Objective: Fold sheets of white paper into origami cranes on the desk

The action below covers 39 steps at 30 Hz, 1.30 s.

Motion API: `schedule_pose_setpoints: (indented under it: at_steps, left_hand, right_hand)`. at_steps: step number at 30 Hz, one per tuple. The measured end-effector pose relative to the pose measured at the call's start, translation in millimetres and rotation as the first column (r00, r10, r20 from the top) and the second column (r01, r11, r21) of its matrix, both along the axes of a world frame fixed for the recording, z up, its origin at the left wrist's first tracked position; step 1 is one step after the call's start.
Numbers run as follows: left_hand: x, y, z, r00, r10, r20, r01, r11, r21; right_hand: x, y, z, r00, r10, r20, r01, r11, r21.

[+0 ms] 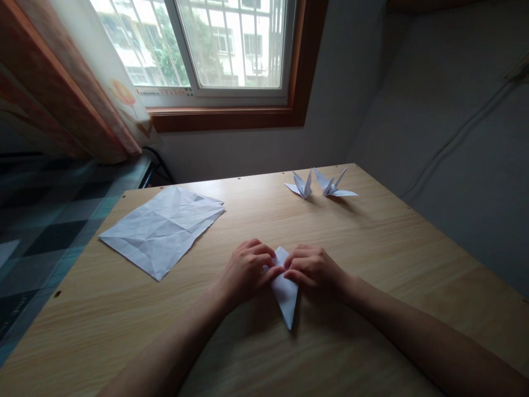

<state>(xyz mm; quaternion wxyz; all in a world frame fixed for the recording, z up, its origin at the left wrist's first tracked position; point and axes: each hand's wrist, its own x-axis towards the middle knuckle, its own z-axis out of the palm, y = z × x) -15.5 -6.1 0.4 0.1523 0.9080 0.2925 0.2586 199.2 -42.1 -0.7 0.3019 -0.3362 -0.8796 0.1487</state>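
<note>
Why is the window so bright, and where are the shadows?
In the head view, bright daylight washes out the window; soft shadows lie on the table by the left hand, right hand, folded paper and paper cranes.

The left hand [248,270] and right hand [317,269] hold folded paper [286,298] on a table [397,248].

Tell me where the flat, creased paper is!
In the head view, the creased paper lies on the left of the table, beyond the left hand.
</note>
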Motion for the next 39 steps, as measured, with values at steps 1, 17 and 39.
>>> schedule_pose_setpoints:
  at_steps: [1,17,39]
  left_hand:
    - [0,0,-1.4,1.0,0.006,-0.023,-0.006,1.0,0.026]
    - [2,-3,-3.1,0.97,0.006,-0.244,0.011,0.998,0.066]
    - [-7,-1,0.0,0.922,0.111,-0.371,-0.078,0.992,0.103]
  right_hand:
    - [-2,-2,1.0,0.997,-0.015,0.071,0.013,0.999,0.035]
    - [-18,-29,6.7,0.905,-0.205,0.374,0.22,0.975,0.001]
    - [9,-6,1.9,0.932,-0.228,0.283,0.238,0.971,-0.003]
